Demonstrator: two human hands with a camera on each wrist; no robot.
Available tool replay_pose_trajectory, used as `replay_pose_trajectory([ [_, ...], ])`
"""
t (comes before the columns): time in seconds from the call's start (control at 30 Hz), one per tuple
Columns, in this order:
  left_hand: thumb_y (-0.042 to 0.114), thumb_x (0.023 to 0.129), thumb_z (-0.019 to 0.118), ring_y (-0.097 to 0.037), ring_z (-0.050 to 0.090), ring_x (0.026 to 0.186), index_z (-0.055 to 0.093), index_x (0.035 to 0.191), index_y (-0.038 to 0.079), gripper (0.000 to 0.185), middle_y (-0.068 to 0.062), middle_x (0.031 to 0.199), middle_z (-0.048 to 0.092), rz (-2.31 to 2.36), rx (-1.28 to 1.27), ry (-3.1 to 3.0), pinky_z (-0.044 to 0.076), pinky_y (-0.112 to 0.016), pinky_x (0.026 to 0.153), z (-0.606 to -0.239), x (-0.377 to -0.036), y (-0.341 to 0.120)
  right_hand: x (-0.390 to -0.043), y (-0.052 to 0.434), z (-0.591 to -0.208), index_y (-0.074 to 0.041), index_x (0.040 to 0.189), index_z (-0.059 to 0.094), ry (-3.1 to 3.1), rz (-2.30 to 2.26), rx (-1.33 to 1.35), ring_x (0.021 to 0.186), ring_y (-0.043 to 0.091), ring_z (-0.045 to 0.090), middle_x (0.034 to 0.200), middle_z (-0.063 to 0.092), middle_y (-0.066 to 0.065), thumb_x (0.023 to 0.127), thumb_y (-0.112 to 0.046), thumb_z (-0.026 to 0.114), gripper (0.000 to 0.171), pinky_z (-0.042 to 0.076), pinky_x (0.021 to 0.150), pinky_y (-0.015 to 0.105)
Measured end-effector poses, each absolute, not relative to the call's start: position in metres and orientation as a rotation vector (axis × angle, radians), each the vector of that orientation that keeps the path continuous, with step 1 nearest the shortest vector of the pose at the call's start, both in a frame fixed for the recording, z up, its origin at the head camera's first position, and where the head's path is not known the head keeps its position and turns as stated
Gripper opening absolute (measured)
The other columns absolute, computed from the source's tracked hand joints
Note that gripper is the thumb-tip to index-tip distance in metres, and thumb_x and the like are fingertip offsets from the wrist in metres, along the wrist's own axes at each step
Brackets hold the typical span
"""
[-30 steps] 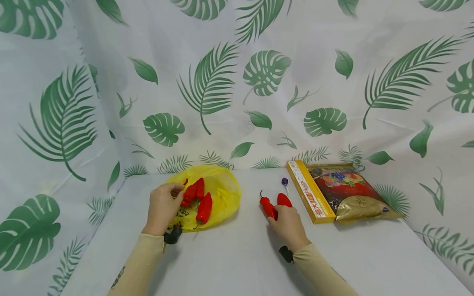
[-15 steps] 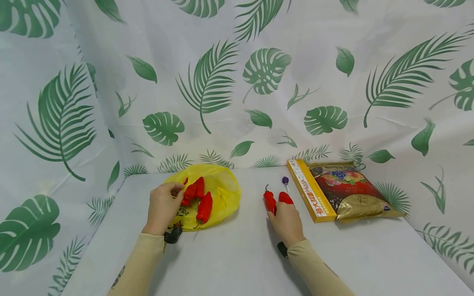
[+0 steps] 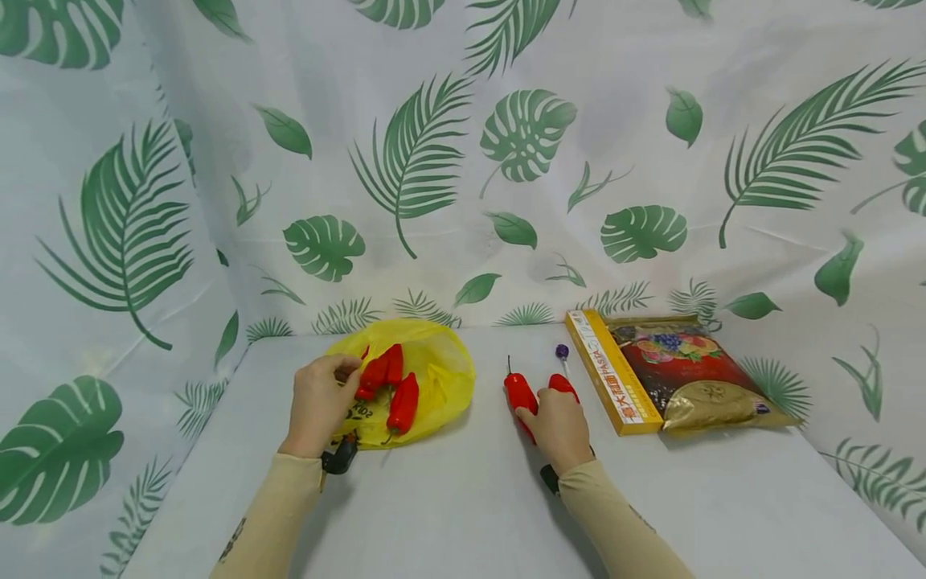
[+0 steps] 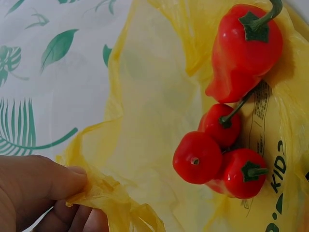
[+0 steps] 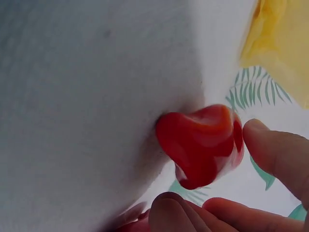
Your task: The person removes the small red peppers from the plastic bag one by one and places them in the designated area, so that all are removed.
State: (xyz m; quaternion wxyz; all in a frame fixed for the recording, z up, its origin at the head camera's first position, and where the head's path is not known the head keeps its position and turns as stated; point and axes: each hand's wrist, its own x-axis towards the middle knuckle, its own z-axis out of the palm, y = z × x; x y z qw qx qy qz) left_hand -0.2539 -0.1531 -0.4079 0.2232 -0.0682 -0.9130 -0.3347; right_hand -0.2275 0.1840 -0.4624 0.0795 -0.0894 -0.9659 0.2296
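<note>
My left hand (image 3: pixel 340 378) pinches the near left edge of a yellow plastic bag (image 3: pixel 441 374) lying on the table. In the left wrist view its thumb and fingers (image 4: pixel 58 186) hold the crumpled bag rim (image 4: pixel 104 195). Several red peppers (image 3: pixel 394 386) (image 4: pixel 244 53) lie on the bag. My right hand (image 3: pixel 538 410) curls round a red pepper (image 3: pixel 518 394) just right of the bag, stem pointing away. A second red pepper (image 3: pixel 563 384) sits against the hand's far side. In the right wrist view the fingers (image 5: pixel 277 154) wrap the red pepper (image 5: pixel 200 145).
A purple lollipop (image 3: pixel 561 352) lies behind the right hand. A yellow pasta box (image 3: pixel 611 370) and a red-and-gold snack bag (image 3: pixel 687 378) lie at the back right. The white table (image 3: pixel 448 498) is walled by leaf-print cloth (image 3: pixel 434 161) on three sides.
My right hand and its red pepper have shifted slightly left, toward the bag. The left hand has stayed on the bag's edge.
</note>
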Motion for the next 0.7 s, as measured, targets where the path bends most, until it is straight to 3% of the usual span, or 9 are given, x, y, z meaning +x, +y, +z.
replay_pose_trajectory([
  [0.27, 0.010, 0.094, 0.074, -0.023, 0.072, 0.082, 0.080, 0.104, 0.005, 0.012, -0.011, 0.093, 0.079, -0.931, -0.173, -2.540, 0.063, -0.038, 0.070, -0.406, -0.254, -0.155, -0.230, 0.178, -0.456, 0.003, 0.125, 0.072, -2.883, 0.744, -0.267, 0.082, 0.026, 0.069, 0.105, 0.079, 0.018, 0.089, -0.032, 0.083, 0.051, 0.064, 0.087, 0.048],
  [0.33, 0.010, 0.094, 0.074, -0.023, 0.072, 0.082, 0.080, 0.104, 0.005, 0.012, -0.011, 0.093, 0.078, -0.935, -0.168, -2.542, 0.063, -0.038, 0.070, -0.405, -0.254, -0.155, -0.231, 0.175, -0.454, 0.001, 0.127, 0.072, -2.859, 0.770, -0.229, 0.082, 0.025, 0.068, 0.105, 0.079, 0.017, 0.090, -0.032, 0.082, 0.051, 0.064, 0.084, 0.045],
  [0.5, 0.010, 0.094, 0.074, -0.022, 0.071, 0.082, 0.080, 0.104, 0.005, 0.012, -0.010, 0.093, 0.078, -0.940, -0.158, -2.546, 0.063, -0.036, 0.070, -0.406, -0.253, -0.156, -0.232, 0.159, -0.450, -0.005, 0.118, 0.078, -2.751, 0.885, -0.032, 0.073, 0.017, 0.064, 0.089, 0.079, 0.008, 0.089, -0.028, 0.083, 0.037, 0.061, 0.072, 0.034],
  [0.7, 0.008, 0.094, 0.074, -0.023, 0.072, 0.082, 0.080, 0.104, 0.005, 0.012, -0.010, 0.093, 0.078, -0.944, -0.151, -2.542, 0.062, -0.035, 0.067, -0.408, -0.253, -0.158, -0.233, 0.130, -0.447, -0.006, 0.114, 0.079, -2.683, 1.176, 0.149, 0.080, 0.015, 0.073, 0.095, 0.080, 0.004, 0.089, -0.024, 0.084, 0.031, 0.063, 0.071, 0.028],
])
